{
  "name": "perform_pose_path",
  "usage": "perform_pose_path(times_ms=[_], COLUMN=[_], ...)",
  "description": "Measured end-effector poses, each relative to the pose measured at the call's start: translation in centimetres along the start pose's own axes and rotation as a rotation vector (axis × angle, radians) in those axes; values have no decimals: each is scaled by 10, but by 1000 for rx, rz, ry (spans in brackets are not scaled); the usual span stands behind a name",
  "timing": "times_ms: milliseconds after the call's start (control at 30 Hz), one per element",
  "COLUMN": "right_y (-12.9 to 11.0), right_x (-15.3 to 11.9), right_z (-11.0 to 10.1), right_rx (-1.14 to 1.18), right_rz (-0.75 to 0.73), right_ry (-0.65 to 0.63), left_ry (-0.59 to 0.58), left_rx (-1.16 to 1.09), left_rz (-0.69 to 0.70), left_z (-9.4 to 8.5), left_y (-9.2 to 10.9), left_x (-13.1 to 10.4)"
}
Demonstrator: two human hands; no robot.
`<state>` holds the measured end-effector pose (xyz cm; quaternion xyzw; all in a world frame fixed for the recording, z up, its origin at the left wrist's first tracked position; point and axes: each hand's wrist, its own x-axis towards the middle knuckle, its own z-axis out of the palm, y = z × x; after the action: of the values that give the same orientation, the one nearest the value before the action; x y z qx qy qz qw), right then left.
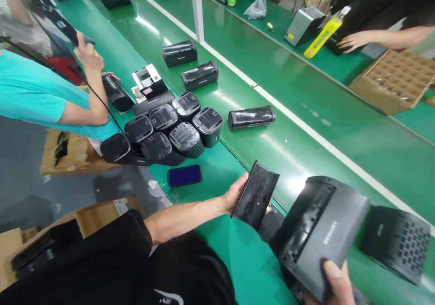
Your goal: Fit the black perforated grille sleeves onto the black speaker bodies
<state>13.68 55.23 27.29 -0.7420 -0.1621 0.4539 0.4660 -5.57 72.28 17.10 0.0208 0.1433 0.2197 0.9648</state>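
Observation:
My left hand (235,193) grips a thin black curved panel (257,196) by its left edge, with some fingers hidden behind it. My right hand (337,281) is closed on the lower end of a large black plastic housing (335,237), its thumb across the front. Pale lettering runs along that housing, and a glossy recess lies beside it. The panel and the housing are held apart above the bench edge. Close to the housing, on the right, sits another black housing (396,241) with a perforated grid. A dark piece (271,223) lies partly hidden between my hands.
Several black units (185,137) stand grouped on the green bench beside a phone (185,175). Further black housings (252,117) lie along the green conveyor. A co-worker in a turquoise shirt (50,92) works at left. Across the line are a yellow bottle (324,33) and a divided carton (396,78).

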Motion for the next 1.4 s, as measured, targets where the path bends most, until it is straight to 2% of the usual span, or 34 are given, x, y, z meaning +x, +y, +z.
perform_pose_path(times_ms=[67, 200, 400, 600, 700, 800, 967, 1067, 1167, 1267, 1400], right_y=[-11, -27, -25, -20, -21, -21, -17, -17, -14, 3, 31], right_x=[-19, -44, -58, -58, -58, -59, -51, -39, -36, -48, -60], right_z=[11, 38, 51, 46, 42, 38, 28, 15, 3, 9, 49], right_rx=[-88, -276, -413, -479, -496, -512, -544, -531, -492, -393, -331], right_rz=[7, -89, -130, -140, -149, -136, -113, -85, -71, -183, -460], right_ry=[28, 23, 92, 116, 117, 98, 69, 23, -7, 128, 346], left_ry=[-19, 48, 40, 107, 83, 50, 16, 71, 135, 179, 249], left_rx=[-15, -69, 10, 116, 153, 188, 235, 211, 160, 117, 76], left_rz=[-52, 13, 44, 265, 320, 308, 194, 155, 188, 242, 327], left_z=[2, 14, 37, 49, 53, 54, 51, 49, 53, 63, 78], left_y=[-14, -42, -64, -73, -75, -75, -81, -89, -90, -84, -86], left_x=[1, 4, 4, 1, 2, 2, 2, 3, 4, 5, 10])
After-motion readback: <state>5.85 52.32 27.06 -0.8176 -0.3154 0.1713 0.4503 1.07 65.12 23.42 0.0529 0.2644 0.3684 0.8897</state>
